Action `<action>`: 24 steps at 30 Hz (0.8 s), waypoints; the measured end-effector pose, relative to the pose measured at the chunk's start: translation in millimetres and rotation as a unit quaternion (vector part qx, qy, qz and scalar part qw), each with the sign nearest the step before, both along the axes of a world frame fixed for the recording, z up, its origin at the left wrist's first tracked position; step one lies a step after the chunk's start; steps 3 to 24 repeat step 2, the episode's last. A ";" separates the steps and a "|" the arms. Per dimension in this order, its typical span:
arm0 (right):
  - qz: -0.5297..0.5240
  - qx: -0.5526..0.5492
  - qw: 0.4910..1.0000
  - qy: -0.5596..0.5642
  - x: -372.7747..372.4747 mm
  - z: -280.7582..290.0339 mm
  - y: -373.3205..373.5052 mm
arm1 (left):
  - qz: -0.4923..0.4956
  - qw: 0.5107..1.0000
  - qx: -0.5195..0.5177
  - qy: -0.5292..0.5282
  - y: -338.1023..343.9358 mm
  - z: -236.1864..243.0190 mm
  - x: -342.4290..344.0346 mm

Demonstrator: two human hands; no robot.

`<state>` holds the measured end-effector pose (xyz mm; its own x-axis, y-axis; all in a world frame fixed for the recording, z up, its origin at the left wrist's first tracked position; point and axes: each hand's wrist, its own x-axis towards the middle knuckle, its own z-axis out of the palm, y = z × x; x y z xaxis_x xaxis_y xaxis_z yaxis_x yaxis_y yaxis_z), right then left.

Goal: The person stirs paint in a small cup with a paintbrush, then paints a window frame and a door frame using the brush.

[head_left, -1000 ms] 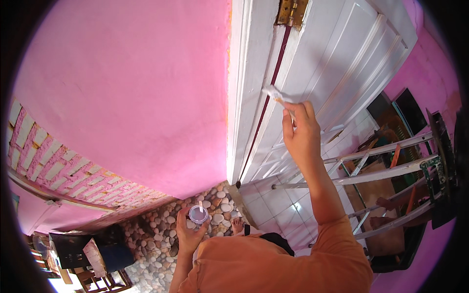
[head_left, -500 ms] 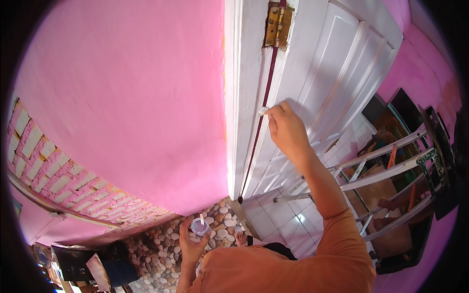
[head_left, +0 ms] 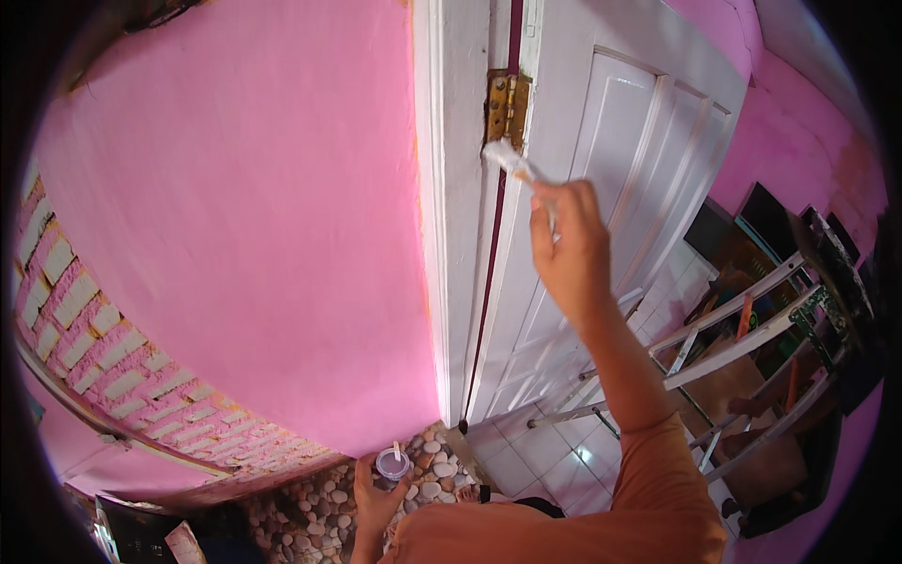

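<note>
In my right hand (head_left: pixel 575 246) is a paintbrush (head_left: pixel 515 167) with white, paint-covered bristles, the fingers pinching its handle. The bristle tip is at the lower end of a brass hinge (head_left: pixel 507 105), over the gap between the white door frame (head_left: pixel 460 216) and the white panelled door (head_left: pixel 611 179); whether it touches cannot be seen. Low down, my left hand (head_left: pixel 378 503) is wrapped round a small clear plastic cup (head_left: pixel 392 464). A pale stick or handle leans out of the cup's rim.
A pink wall (head_left: pixel 254 244) rises left of the frame, with a rough brick-like band (head_left: pixel 141 367) along its lower left. Pebble-patterned flooring (head_left: pixel 324 508) lies below. A metal ladder (head_left: pixel 723 362) stands at right on white tiles (head_left: pixel 564 461), among stacked objects.
My right hand has risen with the paintbrush from lower along the door gap to the hinge. More of the brush now shows. The left hand still holds the cup; the view has shifted upward.
</note>
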<state>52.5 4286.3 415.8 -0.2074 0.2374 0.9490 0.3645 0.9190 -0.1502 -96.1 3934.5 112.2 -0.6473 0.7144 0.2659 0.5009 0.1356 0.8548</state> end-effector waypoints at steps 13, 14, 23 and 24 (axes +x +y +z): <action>0.005 -0.039 0.999 -0.008 -6.1 -27.4 2.9 | -0.005 1.000 0.008 0.014 2.7 -3.1 -2.5; 0.005 -0.039 0.999 -0.008 -6.1 -27.4 2.9 | -0.005 1.000 0.008 0.014 2.7 -3.1 -2.5; 0.005 -0.039 0.999 -0.008 -6.1 -27.4 2.9 | -0.005 1.000 0.008 0.014 2.7 -3.1 -2.5; 0.005 -0.039 0.999 -0.008 -6.1 -27.4 2.9 | -0.005 1.000 0.008 0.014 2.7 -3.1 -2.5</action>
